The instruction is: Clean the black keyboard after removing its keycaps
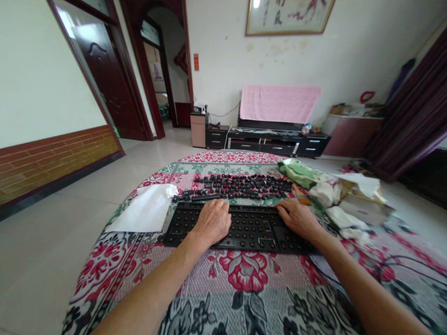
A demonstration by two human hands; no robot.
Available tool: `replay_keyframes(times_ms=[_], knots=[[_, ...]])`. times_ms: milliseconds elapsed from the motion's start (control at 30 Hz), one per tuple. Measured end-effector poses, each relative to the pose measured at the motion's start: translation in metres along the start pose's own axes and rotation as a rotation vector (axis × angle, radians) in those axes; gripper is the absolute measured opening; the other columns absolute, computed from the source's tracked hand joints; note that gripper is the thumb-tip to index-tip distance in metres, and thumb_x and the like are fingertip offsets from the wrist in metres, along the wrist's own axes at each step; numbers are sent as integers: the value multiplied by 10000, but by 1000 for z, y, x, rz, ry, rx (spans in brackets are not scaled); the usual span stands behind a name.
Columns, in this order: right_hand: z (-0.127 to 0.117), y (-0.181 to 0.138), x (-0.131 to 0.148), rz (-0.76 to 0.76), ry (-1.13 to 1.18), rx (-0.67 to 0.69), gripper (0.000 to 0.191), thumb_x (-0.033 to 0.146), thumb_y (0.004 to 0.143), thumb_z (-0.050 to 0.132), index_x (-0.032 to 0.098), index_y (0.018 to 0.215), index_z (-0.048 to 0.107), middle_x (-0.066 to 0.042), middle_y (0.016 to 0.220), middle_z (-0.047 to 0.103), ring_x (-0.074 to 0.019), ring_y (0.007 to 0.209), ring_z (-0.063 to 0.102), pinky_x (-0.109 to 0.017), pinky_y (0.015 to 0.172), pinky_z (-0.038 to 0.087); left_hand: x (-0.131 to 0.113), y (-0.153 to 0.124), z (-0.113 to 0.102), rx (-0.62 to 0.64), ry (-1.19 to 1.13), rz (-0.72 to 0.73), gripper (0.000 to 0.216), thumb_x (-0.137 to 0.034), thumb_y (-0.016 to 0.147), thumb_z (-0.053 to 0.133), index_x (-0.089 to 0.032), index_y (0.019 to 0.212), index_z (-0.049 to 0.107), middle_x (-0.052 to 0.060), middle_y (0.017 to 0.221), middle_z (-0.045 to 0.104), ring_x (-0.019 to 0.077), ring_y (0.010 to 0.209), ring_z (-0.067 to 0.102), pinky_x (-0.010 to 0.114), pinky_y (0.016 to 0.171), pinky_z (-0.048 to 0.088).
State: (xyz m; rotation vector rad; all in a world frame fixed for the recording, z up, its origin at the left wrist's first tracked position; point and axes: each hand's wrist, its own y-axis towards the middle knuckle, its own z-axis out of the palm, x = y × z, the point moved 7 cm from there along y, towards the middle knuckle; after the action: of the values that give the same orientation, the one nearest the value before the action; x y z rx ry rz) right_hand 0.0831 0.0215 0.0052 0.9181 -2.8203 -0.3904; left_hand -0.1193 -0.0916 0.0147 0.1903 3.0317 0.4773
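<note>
A black keyboard base (251, 230) with its keycaps removed lies on a round table covered by a floral cloth (240, 284). Beyond it, several loose black keycaps (244, 186) are spread in rows. My left hand (213, 222) rests knuckles-up on the left middle of the keyboard base, fingers curled down against it. My right hand (298, 218) lies on the right part of the base, fingers bent toward its upper edge. What the fingertips of either hand hold, if anything, is hidden.
A white tissue (146, 208) lies left of the keyboard. Crumpled green and white paper and wrappers (331, 186) are piled at the right. Behind the table are tiled floor, a dark TV cabinet (275, 142) under a pink cloth, and doorways at left.
</note>
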Motion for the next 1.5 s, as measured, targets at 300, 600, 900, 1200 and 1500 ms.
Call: replay_keyframes(times_ms=[300, 600, 900, 1200, 1500], knots=[[-3, 0, 3, 19, 23, 26, 320, 277, 865, 374, 179, 918, 673, -87, 929, 678, -206, 862, 625, -277, 798, 437, -1, 0, -2, -4, 22, -2, 242, -251, 861, 399, -138, 988, 570, 107, 982, 597, 219, 973, 539, 356, 874, 436], [-14, -1, -32, 136, 154, -81, 287, 209, 825, 431, 171, 894, 707, -63, 949, 703, -185, 903, 630, -246, 839, 437, -1, 0, 1, -58, 26, 20, 257, -234, 854, 406, -123, 1005, 581, 119, 1015, 602, 224, 1006, 536, 357, 877, 442], [-13, -15, -63, 330, 166, -40, 271, 198, 818, 457, 164, 902, 713, -52, 968, 705, -180, 893, 637, -227, 806, 434, 2, 1, 4, -79, 33, 48, 280, -237, 853, 407, -109, 1016, 595, 126, 1022, 614, 228, 1010, 542, 354, 873, 447], [-8, 30, -67, 372, 134, 28, 242, 239, 790, 515, 187, 916, 715, -19, 890, 718, -161, 810, 639, -207, 728, 427, 4, 3, 5, -75, 40, 48, 272, -241, 845, 415, -120, 1000, 604, 128, 1015, 619, 232, 978, 553, 369, 863, 452], [9, 58, -76, 466, 82, 103, 252, 351, 742, 572, 169, 807, 734, -47, 762, 713, -172, 686, 625, -216, 611, 424, 5, 3, 6, -94, 21, 59, 274, -248, 840, 415, -126, 998, 602, 123, 981, 623, 232, 958, 560, 369, 868, 450]])
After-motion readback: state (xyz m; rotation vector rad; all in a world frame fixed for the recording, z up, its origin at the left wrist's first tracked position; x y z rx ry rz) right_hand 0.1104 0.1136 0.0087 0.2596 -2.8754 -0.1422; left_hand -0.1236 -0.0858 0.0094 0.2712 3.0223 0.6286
